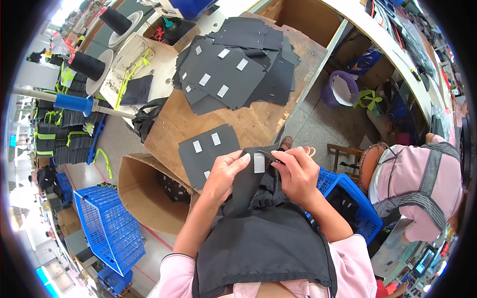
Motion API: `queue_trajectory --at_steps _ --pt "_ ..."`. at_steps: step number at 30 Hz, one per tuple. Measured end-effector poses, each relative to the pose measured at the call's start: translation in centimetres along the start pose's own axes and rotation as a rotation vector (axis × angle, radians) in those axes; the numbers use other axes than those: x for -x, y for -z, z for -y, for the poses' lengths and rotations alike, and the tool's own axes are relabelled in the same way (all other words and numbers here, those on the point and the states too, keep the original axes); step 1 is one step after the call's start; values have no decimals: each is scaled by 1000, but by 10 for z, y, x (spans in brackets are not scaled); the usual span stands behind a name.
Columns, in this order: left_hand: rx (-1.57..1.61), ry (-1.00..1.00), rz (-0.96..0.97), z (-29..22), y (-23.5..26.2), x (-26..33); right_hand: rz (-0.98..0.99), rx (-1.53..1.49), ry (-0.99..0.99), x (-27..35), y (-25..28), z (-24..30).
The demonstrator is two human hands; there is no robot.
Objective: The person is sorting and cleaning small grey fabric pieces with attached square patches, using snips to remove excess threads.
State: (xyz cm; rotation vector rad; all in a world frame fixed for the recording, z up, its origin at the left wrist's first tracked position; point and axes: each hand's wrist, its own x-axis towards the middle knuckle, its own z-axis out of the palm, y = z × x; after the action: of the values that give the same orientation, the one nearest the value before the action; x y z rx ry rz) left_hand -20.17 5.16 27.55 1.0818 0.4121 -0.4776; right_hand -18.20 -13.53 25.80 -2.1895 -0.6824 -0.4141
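My left hand (226, 174) pinches a dark fabric piece (244, 180) between thumb and fingers, lifted in front of my black apron (263, 248). A pale rectangular patch (259, 163) sits on that fabric piece near its upper end. In my right hand (299, 174) are small scissors (310, 151) with orange finger loops, closed in by my fingers; their dark tips point left, at the edge beside the patch. Another dark panel (226, 141) with pale patches lies on the wooden board just beyond my left hand.
A heap of dark panels (228, 69) covers the far part of the wooden board (169, 119). An open cardboard box (144, 198) and a blue crate (107, 223) stand at left; another blue crate (370, 208) is at right. Beyond it sits a person in pink (417, 179).
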Motion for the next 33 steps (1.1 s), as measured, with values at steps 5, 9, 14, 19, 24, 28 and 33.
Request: queue_trajectory --at_steps 5,9,14,19,24,28,33 --pt "-143 -82 14 5 0 -4 136 -267 -242 -8 6 -9" --pt "-458 -158 26 5 7 -3 544 -465 -300 -43 25 -37" --pt "159 35 -31 1 16 -9 873 -478 -244 -44 28 -50" --pt "-185 -15 108 5 9 -10 665 -804 -477 -32 10 -41" --pt "1 104 -32 6 8 -11 198 -30 -365 -20 -1 -15" --pt "51 70 -88 9 9 -10 28 -41 -168 3 11 -5" --pt "5 7 -105 12 5 -8 90 -111 -156 7 -1 -4"
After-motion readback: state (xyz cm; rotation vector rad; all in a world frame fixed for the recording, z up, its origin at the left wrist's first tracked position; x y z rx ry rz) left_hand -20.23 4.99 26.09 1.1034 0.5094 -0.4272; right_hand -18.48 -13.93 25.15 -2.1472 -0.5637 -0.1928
